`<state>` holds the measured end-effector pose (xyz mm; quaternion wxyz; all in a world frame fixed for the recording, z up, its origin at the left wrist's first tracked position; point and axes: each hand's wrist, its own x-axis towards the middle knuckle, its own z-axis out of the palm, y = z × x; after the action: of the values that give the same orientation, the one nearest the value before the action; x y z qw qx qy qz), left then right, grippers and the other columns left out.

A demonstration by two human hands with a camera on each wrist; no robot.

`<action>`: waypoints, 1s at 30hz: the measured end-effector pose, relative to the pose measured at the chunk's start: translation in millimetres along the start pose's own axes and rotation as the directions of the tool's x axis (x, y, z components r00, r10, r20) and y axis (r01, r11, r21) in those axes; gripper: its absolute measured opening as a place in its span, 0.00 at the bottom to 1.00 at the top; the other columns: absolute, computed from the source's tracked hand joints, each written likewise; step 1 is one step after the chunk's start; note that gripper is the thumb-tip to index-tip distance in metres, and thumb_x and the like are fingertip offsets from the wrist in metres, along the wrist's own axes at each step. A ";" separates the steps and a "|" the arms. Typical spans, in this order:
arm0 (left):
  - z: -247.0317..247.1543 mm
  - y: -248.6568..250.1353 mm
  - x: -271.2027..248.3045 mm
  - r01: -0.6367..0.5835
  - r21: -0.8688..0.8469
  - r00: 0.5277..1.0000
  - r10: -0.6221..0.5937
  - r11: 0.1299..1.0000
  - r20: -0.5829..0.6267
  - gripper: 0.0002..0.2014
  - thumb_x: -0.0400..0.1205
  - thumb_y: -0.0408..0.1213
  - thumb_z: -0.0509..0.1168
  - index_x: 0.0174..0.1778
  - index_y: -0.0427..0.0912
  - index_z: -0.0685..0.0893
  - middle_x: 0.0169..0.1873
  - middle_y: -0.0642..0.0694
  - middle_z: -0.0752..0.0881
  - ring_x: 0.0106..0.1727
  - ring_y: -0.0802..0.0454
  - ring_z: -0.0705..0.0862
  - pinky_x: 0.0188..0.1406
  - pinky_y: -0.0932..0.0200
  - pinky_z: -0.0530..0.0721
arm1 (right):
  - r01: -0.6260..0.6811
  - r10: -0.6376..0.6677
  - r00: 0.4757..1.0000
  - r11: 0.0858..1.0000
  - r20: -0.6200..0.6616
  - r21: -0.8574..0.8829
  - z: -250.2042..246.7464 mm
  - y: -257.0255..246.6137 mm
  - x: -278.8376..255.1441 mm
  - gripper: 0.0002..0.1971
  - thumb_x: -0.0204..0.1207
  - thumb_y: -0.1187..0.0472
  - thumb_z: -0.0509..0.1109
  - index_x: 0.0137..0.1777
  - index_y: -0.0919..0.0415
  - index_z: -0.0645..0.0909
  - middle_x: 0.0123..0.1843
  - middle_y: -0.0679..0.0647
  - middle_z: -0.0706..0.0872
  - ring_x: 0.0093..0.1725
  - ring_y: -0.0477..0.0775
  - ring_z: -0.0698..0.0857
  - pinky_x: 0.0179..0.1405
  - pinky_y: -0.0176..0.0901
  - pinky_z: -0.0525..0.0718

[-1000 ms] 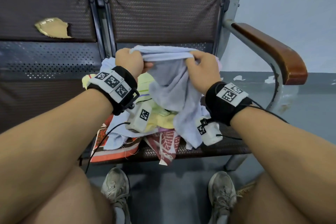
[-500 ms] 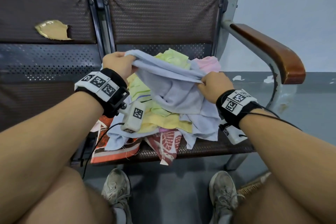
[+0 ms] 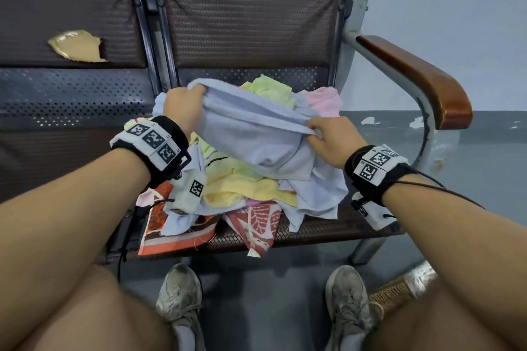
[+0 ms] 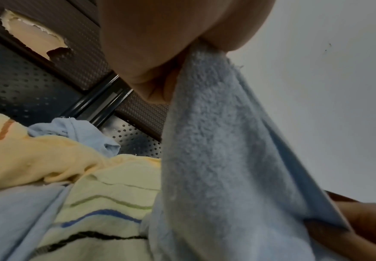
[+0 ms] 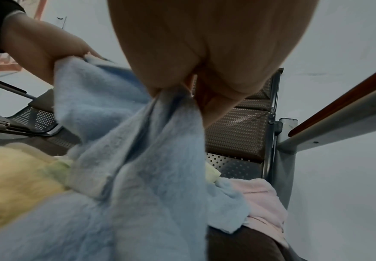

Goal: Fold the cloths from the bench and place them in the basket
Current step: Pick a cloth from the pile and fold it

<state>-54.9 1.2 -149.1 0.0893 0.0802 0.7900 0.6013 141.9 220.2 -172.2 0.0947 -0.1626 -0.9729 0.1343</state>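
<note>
At the upper left of the head view a torn patch [image 3: 77, 47] shows pale padding in the brown woven backrest of the metal table [image 3: 313, 229], the bench seat that carries the cloths. Below it, left of centre, the left hand [image 3: 182, 107] is clamped on one top corner of the light blue terry cloth [image 3: 256, 137], fingers curled round the bunched fabric; the left wrist view shows the same grip [image 4: 151, 58] with the blue pile [image 4: 222, 150] hanging down from it. The cloth's held edge is its long axis, running from the upper left down to the lower right of the frame, raised above the heap while its lower part sags onto it. Beneath lies the pile of crumpled cloths [image 3: 245, 191]: yellow, lime green, striped cream, pink, and red patterned pieces hanging over the seat's front edge. Right of centre the right hand [image 3: 332, 141] pinches the cloth's other corner, thumb and fingers closed on it [image 5: 207, 83]. Further right is the brown wooden armrest [image 3: 416, 77], and at the lower right a woven basket rim [image 3: 396, 292] shows partly behind the person's right leg.
</note>
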 end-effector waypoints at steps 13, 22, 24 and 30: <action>6.6 3.4 -6.3 -0.070 -0.082 0.998 0.070 0.994 -0.010 0.20 0.79 0.26 0.52 0.48 0.42 0.90 0.47 0.36 0.88 0.48 0.38 0.84 0.45 0.47 0.84 | -0.253 0.188 0.952 0.927 -0.241 -0.276 -1.8 4.6 11.4 0.17 0.86 0.53 0.57 0.49 0.63 0.83 0.49 0.66 0.87 0.47 0.70 0.86 0.38 0.48 0.70; -13.0 32.1 -20.3 0.040 -0.313 0.991 0.003 0.949 0.134 0.10 0.65 0.47 0.64 0.27 0.51 0.69 0.30 0.48 0.70 0.36 0.48 0.70 0.38 0.51 0.66 | -0.093 0.134 0.949 0.984 -0.287 0.151 -26.0 -0.3 11.3 0.05 0.75 0.60 0.70 0.46 0.55 0.87 0.45 0.54 0.86 0.50 0.56 0.83 0.52 0.42 0.75; -18.3 36.4 -23.3 -0.031 -0.335 0.975 0.103 0.942 0.198 0.13 0.63 0.40 0.63 0.28 0.50 0.62 0.30 0.49 0.64 0.34 0.47 0.58 0.37 0.49 0.54 | -0.074 0.104 0.939 0.992 -0.328 0.103 -31.4 0.3 10.7 0.07 0.76 0.61 0.68 0.49 0.54 0.88 0.43 0.55 0.88 0.48 0.62 0.85 0.50 0.46 0.78; -26.9 48.6 -29.9 -0.293 -0.261 0.933 0.334 0.920 0.131 0.13 0.70 0.28 0.68 0.48 0.44 0.89 0.44 0.49 0.91 0.47 0.54 0.88 0.48 0.55 0.87 | 0.016 0.070 0.948 0.964 -0.311 0.265 -60.9 -7.1 17.2 0.12 0.81 0.70 0.55 0.63 0.63 0.71 0.36 0.53 0.78 0.36 0.62 0.79 0.36 0.47 0.69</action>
<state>-31.3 -18.2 -93.9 0.0686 0.2468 0.6784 0.6886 137.6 233.6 -110.1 0.2690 -0.1813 -0.9160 0.2359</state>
